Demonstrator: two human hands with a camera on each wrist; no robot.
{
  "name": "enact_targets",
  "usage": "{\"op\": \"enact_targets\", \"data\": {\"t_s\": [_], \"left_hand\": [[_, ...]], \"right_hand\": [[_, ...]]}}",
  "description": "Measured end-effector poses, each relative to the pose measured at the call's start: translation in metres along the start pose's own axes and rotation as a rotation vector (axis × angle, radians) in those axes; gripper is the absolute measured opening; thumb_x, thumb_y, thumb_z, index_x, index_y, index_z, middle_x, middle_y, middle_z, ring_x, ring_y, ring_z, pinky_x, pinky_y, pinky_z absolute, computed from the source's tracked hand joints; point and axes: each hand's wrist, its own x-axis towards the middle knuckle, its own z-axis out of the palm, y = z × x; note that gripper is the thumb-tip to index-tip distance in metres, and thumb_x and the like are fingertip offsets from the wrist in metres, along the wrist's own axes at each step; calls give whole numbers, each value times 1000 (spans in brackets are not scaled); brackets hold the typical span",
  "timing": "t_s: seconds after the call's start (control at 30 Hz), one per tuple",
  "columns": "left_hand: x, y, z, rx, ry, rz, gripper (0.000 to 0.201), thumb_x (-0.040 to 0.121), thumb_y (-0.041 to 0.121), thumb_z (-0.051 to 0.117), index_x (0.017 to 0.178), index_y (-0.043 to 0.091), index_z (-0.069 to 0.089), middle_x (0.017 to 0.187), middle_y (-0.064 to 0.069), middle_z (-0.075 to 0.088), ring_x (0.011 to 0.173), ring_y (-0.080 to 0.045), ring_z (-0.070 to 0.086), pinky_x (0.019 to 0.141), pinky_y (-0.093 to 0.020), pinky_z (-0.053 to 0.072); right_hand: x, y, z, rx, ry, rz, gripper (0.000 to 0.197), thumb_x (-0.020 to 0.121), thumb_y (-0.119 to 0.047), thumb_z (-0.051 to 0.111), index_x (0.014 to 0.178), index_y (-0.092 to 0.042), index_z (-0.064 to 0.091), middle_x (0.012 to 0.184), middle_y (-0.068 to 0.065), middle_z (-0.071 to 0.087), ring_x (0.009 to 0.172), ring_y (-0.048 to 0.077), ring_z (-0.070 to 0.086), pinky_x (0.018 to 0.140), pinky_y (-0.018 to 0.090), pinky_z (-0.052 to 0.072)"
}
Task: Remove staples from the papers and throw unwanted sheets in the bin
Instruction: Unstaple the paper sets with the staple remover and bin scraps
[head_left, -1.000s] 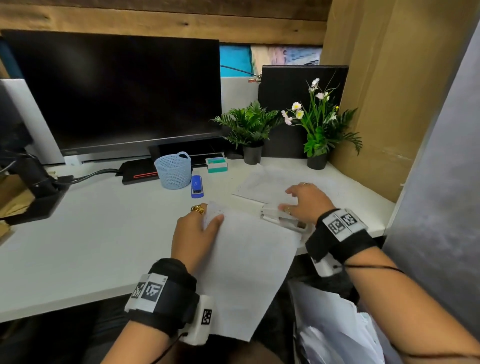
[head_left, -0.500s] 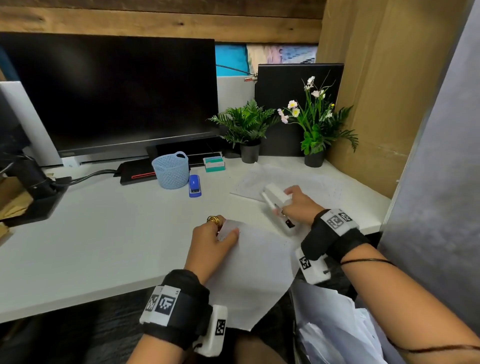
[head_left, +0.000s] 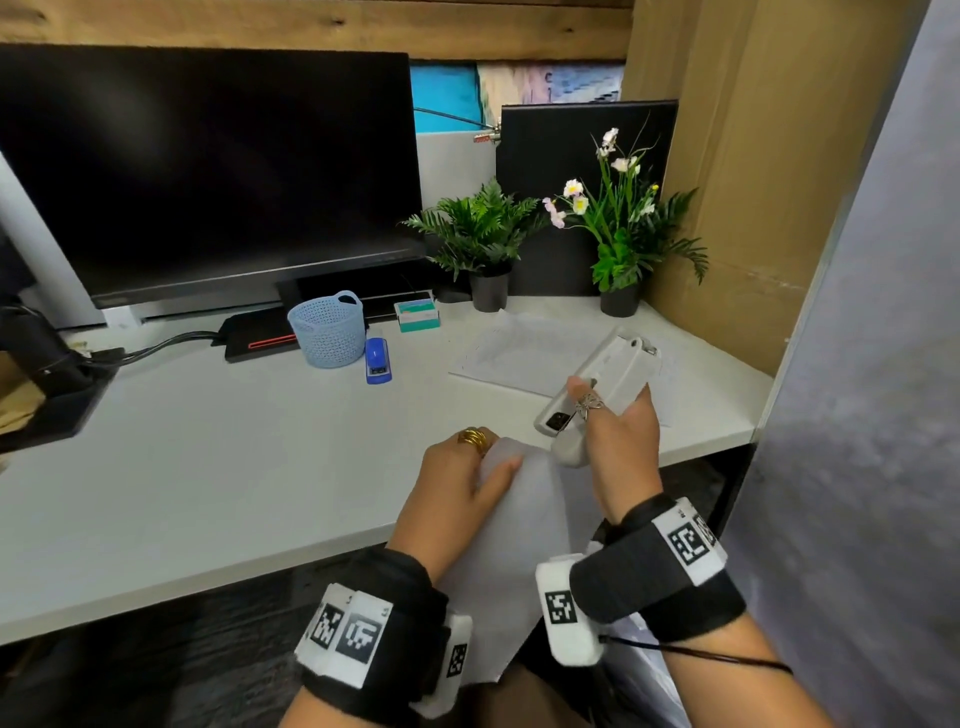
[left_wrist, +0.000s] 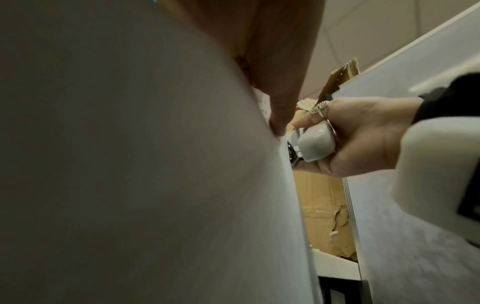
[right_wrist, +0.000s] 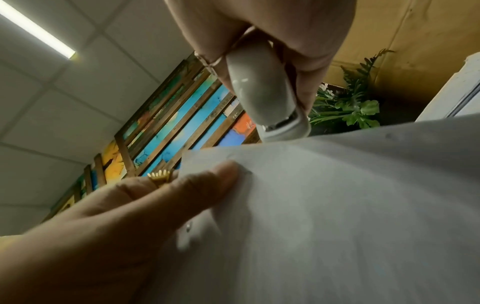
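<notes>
Two hands, one stapled set, one tool brought to its corner.

Left hand (head_left: 457, 483) pinches the top corner of the papers (head_left: 519, 561), thumb on top, lifting it off the desk (head_left: 208, 467) edge, likely so the staple is exposed. Right hand (head_left: 618, 431) has its fingers curled around a white staple remover (head_left: 602, 384), its lower end just beside that corner. One loose sheet (head_left: 530, 353) lies beyond the right hand. Farther left: one blue stapler (head_left: 378, 361), one basket (head_left: 327, 328). Two potted plants stand behind.

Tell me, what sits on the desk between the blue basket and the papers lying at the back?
In the head view, a blue stapler lies beside the blue basket, a small teal box sits behind it, then bare desk up to the papers.
</notes>
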Motion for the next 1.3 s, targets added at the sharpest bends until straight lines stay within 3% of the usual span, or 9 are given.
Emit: {"op": "enact_targets", "data": {"t_s": [0.17, 0.27, 0.33, 0.5, 0.77, 0.9, 1.03, 1.13, 1.3], "left_hand": [[-3, 7, 7, -51, 72, 9, 22, 93, 32, 55, 82, 13, 58, 71, 8, 53, 67, -4, 52, 64, -10, 36], [-4, 15, 10, -93, 65, 60, 10, 93, 29, 55, 87, 23, 62, 76, 11, 60, 73, 1, 56, 68, -4, 36], [-6, 18, 12, -94, 74, 94, 26, 93, 25, 57, 71, 36, 47, 62, 17, 48, 66, 9, 52, 63, -3, 34], [-9, 19, 17, -91, 96, 74, 47, 92, 23, 59, 57, 33, 29, 53, 14, 34, 56, 10, 47, 56, -5, 31], [-12, 15, 22, -95, 51, 30, 47, 93, 26, 56, 56, 31, 27, 53, 10, 32, 54, 4, 46, 54, -9, 31], [-12, 8, 21, -77, 50, 25, 51, 92, 25, 59, 53, 29, 26, 54, 8, 34, 55, -3, 44, 53, -11, 30], [-15, 6, 23, -93, 4, 13, 49, 92, 28, 58, 52, 26, 28, 56, 6, 37, 58, -7, 44, 54, -12, 30], [-17, 8, 24, -118, -27, 22, 45, 92, 29, 57, 56, 28, 31, 59, 4, 41, 57, -7, 44, 54, -12, 30], [-16, 5, 21, -77, -18, -3, 39, 93, 29, 56, 59, 25, 36, 55, 7, 38, 56, -5, 46, 54, -12, 30]], "right_hand": [[-7, 4, 1, 14, -18, 4, 13, 82, -27, 69, 89, -27, 58, 91, -4, 64, 87, 9, 60, 75, 20, 45], [-12, 6, 3, 22, -54, -15, 15, 81, -29, 69, 89, -19, 62, 86, 1, 65, 83, 13, 62, 73, 25, 47], [-13, 6, 4, 11, -79, -34, 10, 82, -27, 69, 83, -19, 62, 79, -1, 64, 77, 11, 61, 71, 26, 48], [-15, 8, 4, -2, -111, -77, 22, 75, -33, 72, 68, -17, 59, 65, 0, 59, 68, 16, 59, 65, 35, 48], [-14, 16, 1, 14, -157, 54, 24, 71, -39, 71, 72, -16, 64, 73, 12, 63, 78, 29, 64, 77, 45, 51], [-9, 15, -2, 22, -179, 133, 37, 74, -50, 64, 89, -17, 70, 94, 13, 71, 95, 30, 66, 92, 48, 50], [-6, 13, -3, 122, -75, 192, 26, 83, -43, 63, 90, -19, 68, 89, 5, 69, 96, 27, 64, 96, 46, 47], [-7, 12, -3, 130, -32, 181, 16, 90, -35, 58, 88, -21, 65, 89, 2, 67, 93, 24, 62, 88, 37, 48], [-1, 12, 2, 61, -124, 214, 25, 90, -40, 54, 100, -20, 62, 92, -5, 62, 88, 13, 57, 84, 27, 42]]}}
